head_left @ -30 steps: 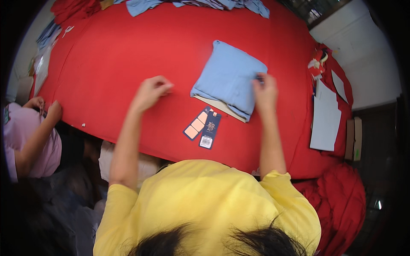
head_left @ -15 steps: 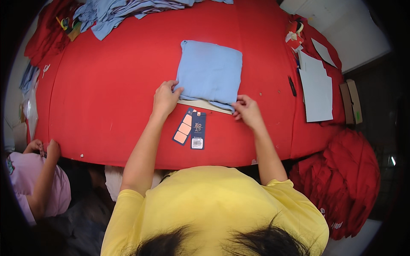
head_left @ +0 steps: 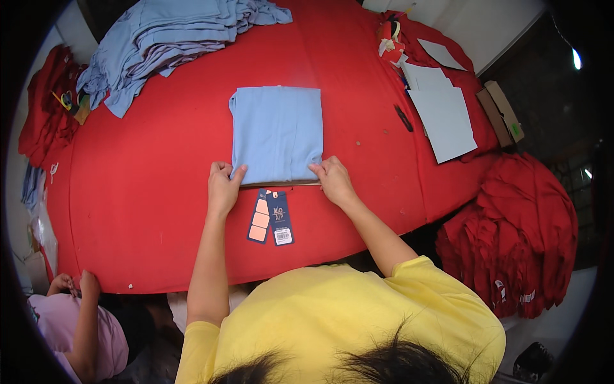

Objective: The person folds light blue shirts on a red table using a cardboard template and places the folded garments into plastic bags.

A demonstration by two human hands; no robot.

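Note:
A light blue folded garment (head_left: pixel 276 134) lies as a near-square on the red-covered table in front of me. My left hand (head_left: pixel 224 187) grips its near left corner, thumb on top and fingers curled at the side. At the near right corner, my right hand (head_left: pixel 334 182) pinches the cloth between thumb and fingers. A narrow strip of pale board (head_left: pixel 300 185) peeks out under the near edge. Just below it lie two dark blue hang tags: one with pink panels (head_left: pixel 259 221), the other with a white barcode label (head_left: pixel 279 219).
A pile of light blue garments (head_left: pixel 173 32) is at the far left, beside red cloth (head_left: pixel 51 109) and yellow-handled scissors (head_left: pixel 66 99). White sheets (head_left: pixel 444 121) and a cardboard box (head_left: pixel 500 112) sit right. Red garments (head_left: pixel 511 237) hang at the near right. Another person (head_left: pixel 83 326) is at left.
The garment's near edge now lies straighter and covers most of the pale board. Both hands still hold the near corners. The whole view has shifted, showing more of the blue pile.

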